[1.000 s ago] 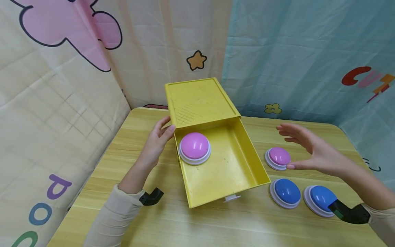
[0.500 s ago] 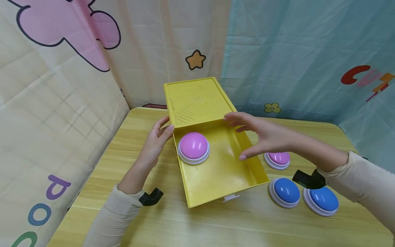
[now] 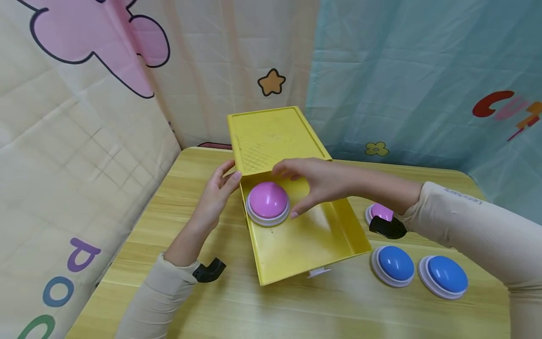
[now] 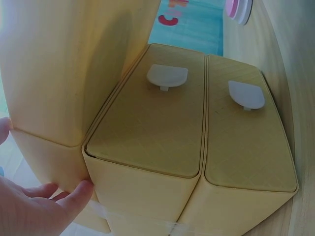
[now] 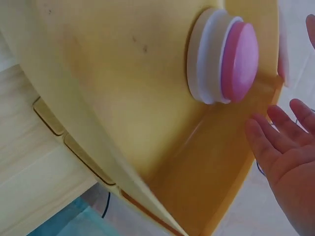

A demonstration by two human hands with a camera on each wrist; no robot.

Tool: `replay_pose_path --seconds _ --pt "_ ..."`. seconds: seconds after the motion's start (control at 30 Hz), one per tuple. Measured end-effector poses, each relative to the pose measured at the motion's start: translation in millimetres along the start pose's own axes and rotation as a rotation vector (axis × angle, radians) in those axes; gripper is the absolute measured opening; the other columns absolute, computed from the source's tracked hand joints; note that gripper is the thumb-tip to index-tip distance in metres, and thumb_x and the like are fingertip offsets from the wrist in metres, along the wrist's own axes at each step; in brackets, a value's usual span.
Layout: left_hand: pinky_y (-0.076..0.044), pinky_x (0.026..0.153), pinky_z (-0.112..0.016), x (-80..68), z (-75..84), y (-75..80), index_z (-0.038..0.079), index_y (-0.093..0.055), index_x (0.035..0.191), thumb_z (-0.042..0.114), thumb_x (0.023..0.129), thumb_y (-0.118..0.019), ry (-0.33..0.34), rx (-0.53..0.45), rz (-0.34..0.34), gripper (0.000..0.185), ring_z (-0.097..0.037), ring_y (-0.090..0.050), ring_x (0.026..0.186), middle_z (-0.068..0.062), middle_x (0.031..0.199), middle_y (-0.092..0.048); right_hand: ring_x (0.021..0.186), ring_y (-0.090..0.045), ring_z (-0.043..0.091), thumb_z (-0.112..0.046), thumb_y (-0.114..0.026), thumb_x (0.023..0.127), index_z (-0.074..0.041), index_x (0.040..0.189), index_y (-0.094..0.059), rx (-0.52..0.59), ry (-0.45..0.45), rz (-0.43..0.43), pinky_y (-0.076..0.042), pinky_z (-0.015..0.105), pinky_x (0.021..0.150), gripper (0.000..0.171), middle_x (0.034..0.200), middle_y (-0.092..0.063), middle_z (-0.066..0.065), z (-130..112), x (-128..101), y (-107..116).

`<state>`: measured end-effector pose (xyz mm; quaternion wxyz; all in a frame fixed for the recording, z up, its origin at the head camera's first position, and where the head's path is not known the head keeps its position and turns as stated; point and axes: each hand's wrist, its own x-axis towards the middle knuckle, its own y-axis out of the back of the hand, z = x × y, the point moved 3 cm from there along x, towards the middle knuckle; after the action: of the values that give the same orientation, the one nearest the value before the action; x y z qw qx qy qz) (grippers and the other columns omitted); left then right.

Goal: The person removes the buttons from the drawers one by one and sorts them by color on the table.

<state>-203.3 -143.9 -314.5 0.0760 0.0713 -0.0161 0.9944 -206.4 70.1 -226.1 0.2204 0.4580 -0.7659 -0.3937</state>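
A yellow drawer cabinet (image 3: 271,134) stands on the wooden table with its top drawer (image 3: 305,235) pulled out toward me. A pink dome button (image 3: 267,201) sits in the drawer's back left corner. My right hand (image 3: 289,189) hovers over it, fingers spread and arched, thumb near its right edge. In the right wrist view the palm (image 5: 285,157) is apart from the pink button (image 5: 227,55). My left hand (image 3: 228,172) rests with straight fingers against the cabinet's left side. In the left wrist view its fingertips (image 4: 78,191) touch the cabinet's corner.
On the table to the right of the drawer lie a second pink button (image 3: 378,211), partly hidden by my right wrist, and two blue buttons (image 3: 395,264) (image 3: 447,276). Printed curtains close off the back and left. Lower drawers (image 4: 147,123) are shut.
My right hand has swept left from above the pink button on the table to over the pink button in the drawer. The left hand has stayed on the cabinet.
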Motion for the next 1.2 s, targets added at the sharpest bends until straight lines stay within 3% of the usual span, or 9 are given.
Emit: replay_pose_path --seconds 0.2,0.63,0.97,1.2 --pt "-0.028 0.101 -0.038 -1.0 1.0 -0.4 0.0 -0.021 0.14 0.028 0.092 -0.05 -0.004 -0.001 -0.004 0.062 -0.026 -0.042 0.117 -0.013 0.138 -0.03 0.114 -0.044 0.017 -0.032 -0.079 0.067 -0.001 0.129 -0.04 -0.025 -0.011 -0.069 -0.036 0.031 0.095 0.079 0.127 -0.046 0.007 0.5 13.5 -10.8" --pt "-0.027 0.101 -0.037 0.1 -0.8 -0.2 0.001 -0.022 0.139 0.028 0.092 -0.05 0.007 -0.003 0.002 0.061 -0.026 -0.042 0.117 -0.013 0.138 -0.031 0.106 -0.044 0.013 -0.028 -0.08 0.067 -0.005 0.128 -0.041 -0.153 -0.013 -0.091 -0.039 0.025 0.09 0.076 0.121 -0.047 0.002 7.0 35.0 -24.9" --pt "-0.028 0.101 -0.038 0.4 0.5 -0.8 0.001 -0.023 0.139 0.027 0.093 -0.05 0.01 0.001 0.003 0.06 -0.026 -0.041 0.118 -0.013 0.138 -0.03 0.107 -0.044 0.013 -0.023 -0.079 0.069 -0.004 0.128 -0.042 -0.223 -0.042 -0.11 -0.036 0.025 0.093 0.072 0.122 -0.047 0.002 3.8 33.0 -25.6" --pt "-0.028 0.101 -0.038 0.2 0.0 -0.8 0.0 -0.022 0.139 0.028 0.093 -0.05 0.003 -0.003 0.002 0.061 -0.026 -0.041 0.118 -0.013 0.138 -0.03 0.107 -0.046 0.016 -0.022 -0.08 0.068 -0.001 0.125 -0.046 -0.181 0.025 -0.055 -0.038 0.027 0.092 0.07 0.121 -0.05 0.005 -6.4 17.4 -11.8"
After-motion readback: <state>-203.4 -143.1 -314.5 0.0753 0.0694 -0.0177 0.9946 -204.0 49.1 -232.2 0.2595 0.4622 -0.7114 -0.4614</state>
